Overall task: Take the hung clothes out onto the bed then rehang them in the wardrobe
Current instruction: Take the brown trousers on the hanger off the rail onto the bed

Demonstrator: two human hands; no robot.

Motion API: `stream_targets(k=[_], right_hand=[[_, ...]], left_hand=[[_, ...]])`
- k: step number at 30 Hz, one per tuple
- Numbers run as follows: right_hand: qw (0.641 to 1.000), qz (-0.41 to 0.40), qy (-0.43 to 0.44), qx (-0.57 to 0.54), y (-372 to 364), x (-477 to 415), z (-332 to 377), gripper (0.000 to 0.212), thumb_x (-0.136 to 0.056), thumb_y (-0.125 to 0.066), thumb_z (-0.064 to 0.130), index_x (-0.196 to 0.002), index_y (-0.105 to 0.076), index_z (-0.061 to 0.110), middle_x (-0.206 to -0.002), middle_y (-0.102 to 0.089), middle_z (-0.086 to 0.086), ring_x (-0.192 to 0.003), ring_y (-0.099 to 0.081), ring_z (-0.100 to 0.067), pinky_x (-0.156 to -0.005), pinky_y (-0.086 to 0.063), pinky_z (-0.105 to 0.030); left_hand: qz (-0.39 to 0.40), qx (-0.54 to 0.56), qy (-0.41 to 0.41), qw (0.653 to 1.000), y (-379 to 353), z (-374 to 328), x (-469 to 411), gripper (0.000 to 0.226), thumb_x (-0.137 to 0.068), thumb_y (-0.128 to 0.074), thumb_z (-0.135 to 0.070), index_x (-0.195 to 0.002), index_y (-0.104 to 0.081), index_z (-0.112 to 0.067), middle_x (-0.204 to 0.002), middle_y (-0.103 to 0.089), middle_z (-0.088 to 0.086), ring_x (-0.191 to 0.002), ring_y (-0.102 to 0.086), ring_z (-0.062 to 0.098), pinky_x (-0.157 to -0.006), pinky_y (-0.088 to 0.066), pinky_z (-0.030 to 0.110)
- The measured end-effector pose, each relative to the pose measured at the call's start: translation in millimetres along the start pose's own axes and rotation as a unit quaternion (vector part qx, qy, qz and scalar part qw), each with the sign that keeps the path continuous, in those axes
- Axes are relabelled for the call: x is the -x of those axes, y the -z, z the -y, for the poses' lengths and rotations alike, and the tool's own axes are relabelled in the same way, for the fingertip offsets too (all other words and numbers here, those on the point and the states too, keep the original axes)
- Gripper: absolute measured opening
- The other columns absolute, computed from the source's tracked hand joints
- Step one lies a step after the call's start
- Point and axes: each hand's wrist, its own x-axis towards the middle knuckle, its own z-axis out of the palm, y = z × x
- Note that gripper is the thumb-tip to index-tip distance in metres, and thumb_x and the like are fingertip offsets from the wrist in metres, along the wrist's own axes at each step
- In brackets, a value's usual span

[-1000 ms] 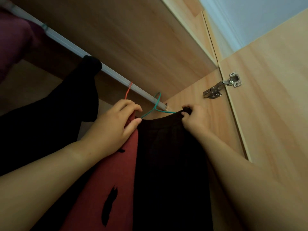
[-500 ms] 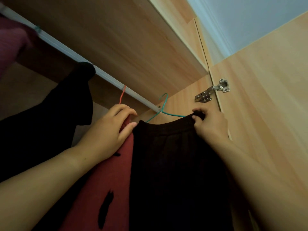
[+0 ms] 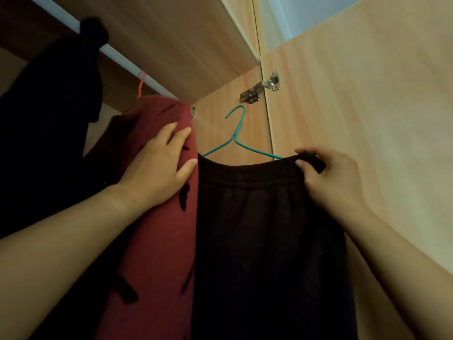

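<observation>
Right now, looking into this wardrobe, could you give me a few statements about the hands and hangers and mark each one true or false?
1. The right hand grips the waistband of the dark skirt. True.
2. The left hand holds the teal hanger. False: it rests with straight fingers on the red garment.
3. The teal hanger's hook sits over the rail. False: the hook is clear of the rail, in front of the wardrobe's side panel.
4. A pink hanger hook is over the rail above the red garment. True.
5. A metal hinge shows above the teal hanger. True.
</observation>
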Motion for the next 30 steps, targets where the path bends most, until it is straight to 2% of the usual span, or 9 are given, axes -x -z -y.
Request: stream_targets(k=[2,4,10,14,21,25,28,30], right_hand=[[1.000,-0.006,0.004,0.007,24,18,-2,0.022,-0.083,-0.064,0.016,-0.102,-0.069,0.027,-0.094,-0.067,0.012,-0.086,-0.055,0.002,-0.073,-0.033,0.001],[1.000,-0.009,0.001,0.021,51,35,-4,0.021,-0.084,-0.064,0.015,-0.100,-0.069,0.026,-0.090,-0.063,0.016,-0.084,-0.051,0.007,-0.071,-0.030,0.007],[0.998,-0.020,-0.032,0.049,127,76,-9,0.019,-0.084,-0.064,0.014,-0.097,-0.068,0.026,-0.087,-0.065,0.013,-0.077,-0.056,-0.001,-0.070,-0.036,0.002],[0.997,-0.021,-0.052,0.061,171,99,-10,0.020,-0.084,-0.064,0.013,-0.097,-0.067,0.028,-0.088,-0.063,0.019,-0.079,-0.058,0.010,-0.074,-0.037,0.001],[0.994,-0.008,-0.093,0.053,245,133,-13,0.021,-0.086,-0.064,0.011,-0.099,-0.065,0.026,-0.092,-0.061,0.022,-0.086,-0.057,0.014,-0.077,-0.039,0.000],[0.993,-0.005,-0.106,0.044,297,153,-15,0.023,-0.085,-0.064,0.008,-0.100,-0.065,0.026,-0.094,-0.063,0.020,-0.087,-0.059,0.013,-0.080,-0.041,-0.003],[0.992,0.003,-0.116,0.058,345,167,-16,0.026,-0.085,-0.064,0.009,-0.098,-0.064,0.031,-0.083,-0.064,0.031,-0.085,-0.059,0.013,-0.079,-0.042,-0.004],[0.991,0.012,-0.115,0.068,379,175,-15,0.027,-0.085,-0.064,0.007,-0.098,-0.064,0.031,-0.086,-0.062,0.037,-0.086,-0.059,0.013,-0.080,-0.042,-0.004]], left_hand=[[0.015,0.026,0.014,0.999,-9,-11,13,0.065,-0.091,-0.054,-0.037,-0.147,-0.027,-0.018,-0.155,-0.016,0.011,-0.138,-0.026,0.031,-0.112,-0.022,0.036],[0.028,0.053,0.024,0.998,-17,-25,28,0.065,-0.090,-0.056,-0.034,-0.146,-0.029,-0.016,-0.154,-0.017,0.015,-0.137,-0.026,0.034,-0.112,-0.021,0.037],[0.063,0.118,0.019,0.991,-32,-63,81,0.058,-0.087,-0.061,-0.026,-0.139,-0.040,-0.011,-0.146,-0.027,0.022,-0.134,-0.028,0.038,-0.112,-0.022,0.039],[0.067,0.158,0.025,0.985,-37,-87,113,0.053,-0.085,-0.064,-0.022,-0.133,-0.046,-0.009,-0.143,-0.029,0.025,-0.134,-0.026,0.040,-0.113,-0.020,0.041],[0.103,0.227,0.068,0.966,-28,-142,160,0.053,-0.085,-0.065,-0.024,-0.134,-0.046,-0.014,-0.148,-0.020,0.022,-0.136,-0.026,0.038,-0.113,-0.022,0.042],[0.104,0.194,0.079,0.972,-20,-181,191,0.060,-0.085,-0.062,-0.032,-0.139,-0.041,-0.017,-0.153,-0.008,0.023,-0.142,-0.011,0.037,-0.114,-0.018,0.055],[0.110,0.167,0.085,0.976,-9,-215,209,0.065,-0.087,-0.056,-0.039,-0.145,-0.032,-0.022,-0.156,0.004,0.016,-0.144,0.005,0.031,-0.112,-0.003,0.056],[0.116,0.153,0.063,0.979,0,-240,217,0.065,-0.089,-0.049,-0.044,-0.147,-0.026,-0.025,-0.158,0.005,0.011,-0.144,0.009,0.028,-0.110,0.005,0.057]])
